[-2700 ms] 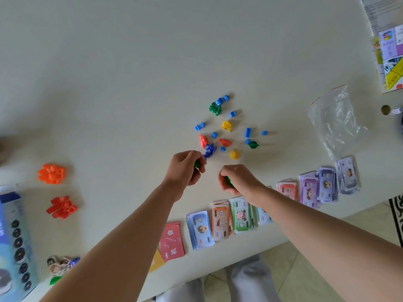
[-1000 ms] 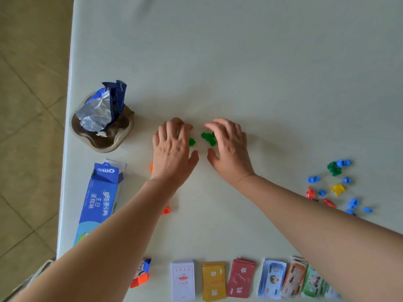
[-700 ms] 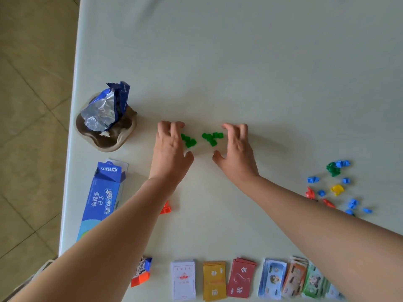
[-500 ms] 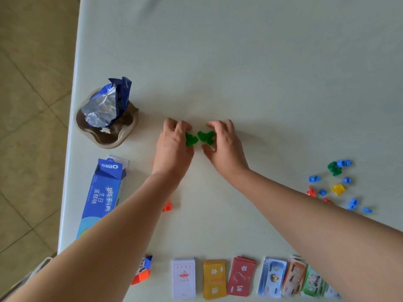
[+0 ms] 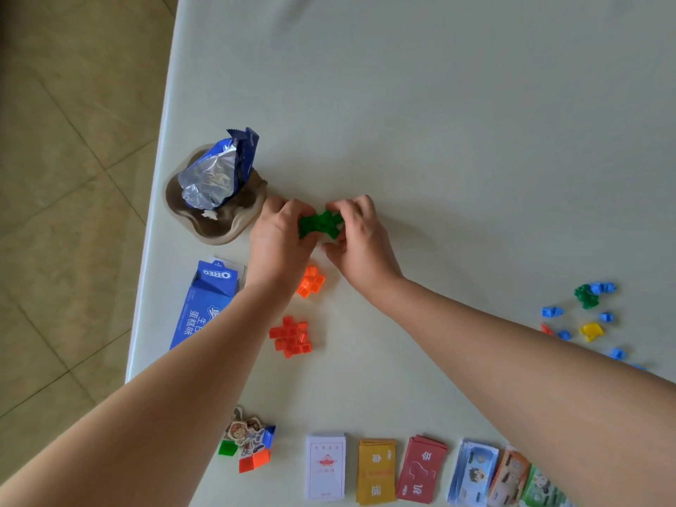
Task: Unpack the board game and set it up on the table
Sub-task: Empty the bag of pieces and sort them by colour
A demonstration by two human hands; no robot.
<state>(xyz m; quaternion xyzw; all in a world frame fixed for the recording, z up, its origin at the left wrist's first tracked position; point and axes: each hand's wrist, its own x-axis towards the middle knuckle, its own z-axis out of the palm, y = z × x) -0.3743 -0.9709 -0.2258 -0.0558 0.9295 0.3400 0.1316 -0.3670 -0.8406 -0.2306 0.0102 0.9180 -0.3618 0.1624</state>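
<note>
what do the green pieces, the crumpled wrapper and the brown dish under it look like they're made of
The green pieces: likely moulded plastic, given the uniform saturated colour and small blocky shapes. The wrapper: metallised plastic film, silvery inside, blue printed outside, with sharp creases. The brown dish: probably ceramic, with a thick wavy tan rim and a darker inside; wood or resin cannot be ruled out.

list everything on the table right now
table: one, pale, under everything
green pieces: one pile, green, between hands
orange pieces: one pile, orange, by left wrist
red pieces: one pile, red, nearer still
loose pieces: several, mixed colours, far right
dish: one, brown, left of hands
wrapper: one, blue-silver, in dish
biscuit box: one, blue, left edge
character tokens: cluster, mixed, near edge
card decks: three, white, yellow, red, near edge
play money: three stacks, blue, orange, green, near right
left hand: one, grips green pieces
right hand: one, grips green pieces
</note>
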